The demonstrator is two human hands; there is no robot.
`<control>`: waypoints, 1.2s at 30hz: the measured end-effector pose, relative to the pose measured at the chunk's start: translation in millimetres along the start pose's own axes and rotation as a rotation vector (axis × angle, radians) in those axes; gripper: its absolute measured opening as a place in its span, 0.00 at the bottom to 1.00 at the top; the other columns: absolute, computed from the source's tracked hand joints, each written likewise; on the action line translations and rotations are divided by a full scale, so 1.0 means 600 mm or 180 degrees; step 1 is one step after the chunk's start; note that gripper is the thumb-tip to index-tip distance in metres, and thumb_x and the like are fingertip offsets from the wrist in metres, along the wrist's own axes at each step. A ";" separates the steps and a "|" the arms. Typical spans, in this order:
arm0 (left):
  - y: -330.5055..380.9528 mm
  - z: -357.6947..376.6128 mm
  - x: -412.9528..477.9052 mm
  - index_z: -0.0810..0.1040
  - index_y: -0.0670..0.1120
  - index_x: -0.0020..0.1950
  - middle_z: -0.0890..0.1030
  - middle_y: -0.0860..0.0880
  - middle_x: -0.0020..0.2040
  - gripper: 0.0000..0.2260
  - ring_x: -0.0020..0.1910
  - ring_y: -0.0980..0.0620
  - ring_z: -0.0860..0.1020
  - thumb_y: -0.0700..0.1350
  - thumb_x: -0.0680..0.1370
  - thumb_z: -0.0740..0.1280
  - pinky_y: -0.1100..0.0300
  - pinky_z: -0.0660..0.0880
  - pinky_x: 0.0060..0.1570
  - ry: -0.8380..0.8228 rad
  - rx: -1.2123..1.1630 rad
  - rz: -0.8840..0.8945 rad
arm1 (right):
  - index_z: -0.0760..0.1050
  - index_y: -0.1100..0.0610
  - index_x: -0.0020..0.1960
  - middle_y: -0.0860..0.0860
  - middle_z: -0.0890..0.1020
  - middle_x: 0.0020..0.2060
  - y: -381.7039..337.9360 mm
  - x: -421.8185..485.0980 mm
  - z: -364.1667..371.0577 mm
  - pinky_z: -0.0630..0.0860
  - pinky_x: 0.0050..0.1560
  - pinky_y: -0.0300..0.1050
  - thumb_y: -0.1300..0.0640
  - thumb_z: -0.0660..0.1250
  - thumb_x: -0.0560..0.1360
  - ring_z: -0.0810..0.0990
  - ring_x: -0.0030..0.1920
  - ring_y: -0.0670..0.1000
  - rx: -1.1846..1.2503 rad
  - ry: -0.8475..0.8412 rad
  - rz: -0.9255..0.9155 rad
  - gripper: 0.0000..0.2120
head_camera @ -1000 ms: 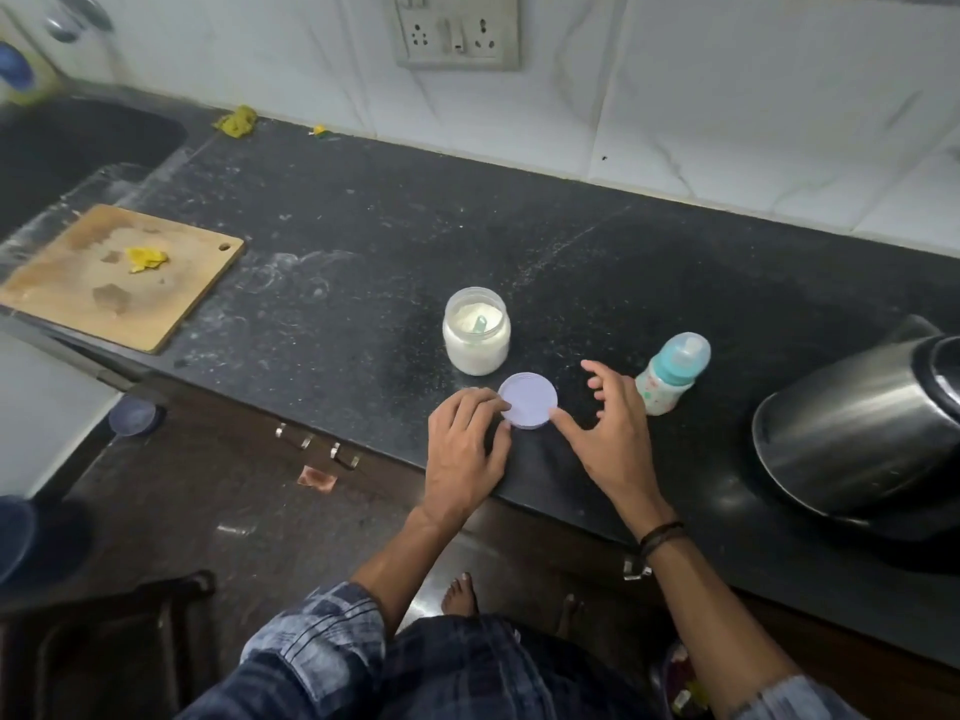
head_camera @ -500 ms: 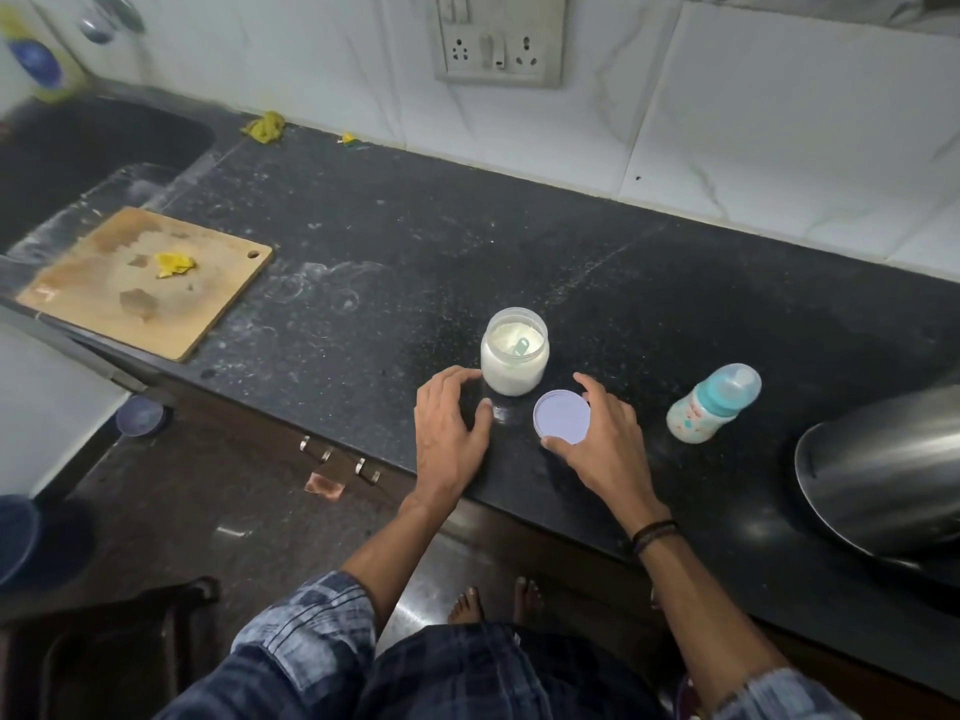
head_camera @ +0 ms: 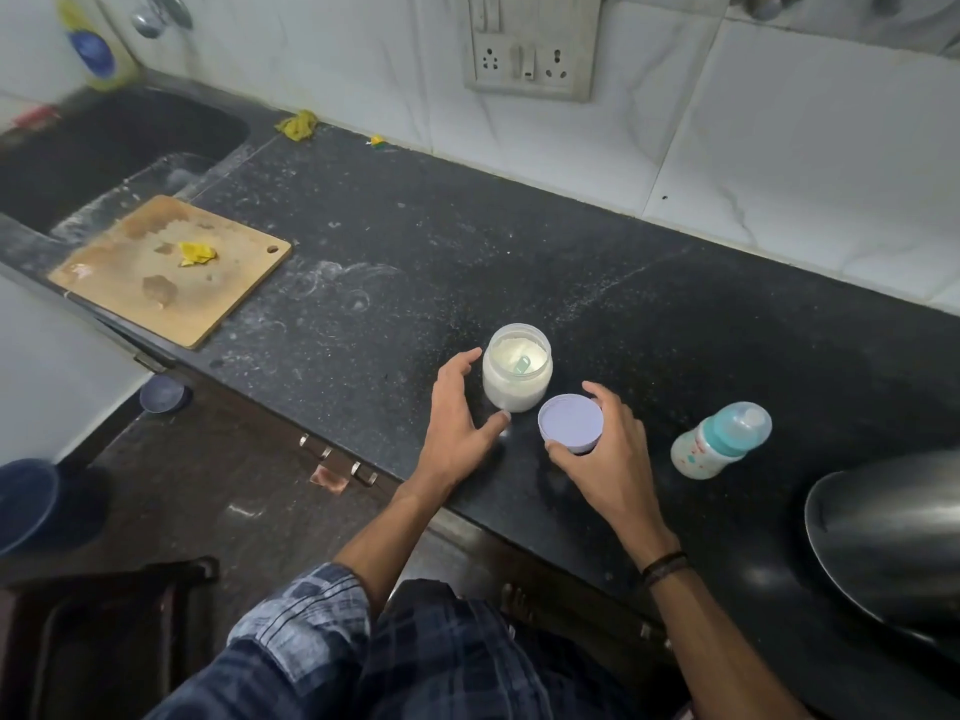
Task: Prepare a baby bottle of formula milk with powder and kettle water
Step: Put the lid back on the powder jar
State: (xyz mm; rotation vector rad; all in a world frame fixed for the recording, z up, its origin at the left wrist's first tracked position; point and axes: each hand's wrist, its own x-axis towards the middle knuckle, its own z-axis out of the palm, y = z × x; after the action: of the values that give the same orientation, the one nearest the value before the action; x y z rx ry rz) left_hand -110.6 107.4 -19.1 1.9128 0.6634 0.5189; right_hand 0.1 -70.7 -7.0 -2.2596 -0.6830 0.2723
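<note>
Far left, a dark sink (head_camera: 119,142) is set into the black counter (head_camera: 519,262); just to its right a wooden cutting board (head_camera: 171,267) lies near the counter's near edge, with a yellow scrap (head_camera: 196,253) on it. On the far wall I see a socket panel (head_camera: 532,44). At centre, my left hand (head_camera: 457,423) is spread and unclenched on the counter, curving around the left side of the open powder jar (head_camera: 517,368), thumb tip at the jar's base; I cannot tell whether the fingers touch it. The jar stands upright, holding white powder and a pale green scoop (head_camera: 522,363). Just near and right of the jar, my right hand (head_camera: 608,459) grasps the lilac lid (head_camera: 570,423) by its rim between thumb and fingers. Further right the baby bottle (head_camera: 719,441), capped in teal, stands on the counter apart from both hands. At the right edge is the steel kettle (head_camera: 888,537).
</note>
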 end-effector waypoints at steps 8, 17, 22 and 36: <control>0.004 -0.020 0.035 0.60 0.50 0.81 0.65 0.50 0.78 0.43 0.76 0.51 0.67 0.46 0.70 0.76 0.49 0.66 0.76 -0.0494 -0.0126 0.0022 | 0.63 0.43 0.77 0.45 0.73 0.68 -0.045 0.021 -0.019 0.74 0.63 0.49 0.52 0.83 0.67 0.69 0.66 0.45 0.0365 0.0165 -0.0300 0.45; -0.007 -0.022 0.057 0.62 0.59 0.76 0.66 0.56 0.74 0.40 0.74 0.56 0.69 0.51 0.69 0.78 0.51 0.70 0.74 -0.0638 -0.0215 0.0246 | 0.64 0.39 0.76 0.45 0.75 0.70 -0.103 0.062 -0.016 0.78 0.66 0.54 0.51 0.84 0.68 0.76 0.68 0.46 0.0745 0.0075 -0.0350 0.43; -0.007 -0.023 0.067 0.61 0.71 0.71 0.67 0.60 0.72 0.38 0.73 0.58 0.69 0.51 0.70 0.80 0.61 0.70 0.69 -0.0672 -0.0302 0.0256 | 0.69 0.44 0.75 0.45 0.76 0.69 -0.138 0.093 -0.016 0.76 0.67 0.59 0.48 0.81 0.70 0.74 0.69 0.51 0.0356 -0.0026 -0.0361 0.37; 0.017 -0.017 0.080 0.69 0.68 0.62 0.76 0.69 0.60 0.32 0.59 0.74 0.74 0.46 0.67 0.80 0.77 0.71 0.52 -0.0649 -0.0594 0.0137 | 0.71 0.48 0.77 0.49 0.75 0.70 -0.178 0.126 0.003 0.69 0.65 0.48 0.41 0.76 0.74 0.68 0.68 0.54 -0.0981 -0.0267 -0.0479 0.34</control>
State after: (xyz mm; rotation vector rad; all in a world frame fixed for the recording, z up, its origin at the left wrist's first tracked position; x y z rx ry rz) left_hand -78.1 142.0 -2.9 1.7777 0.4275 0.3914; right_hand 20.6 34.0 69.1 -2.4807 -0.9919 0.1998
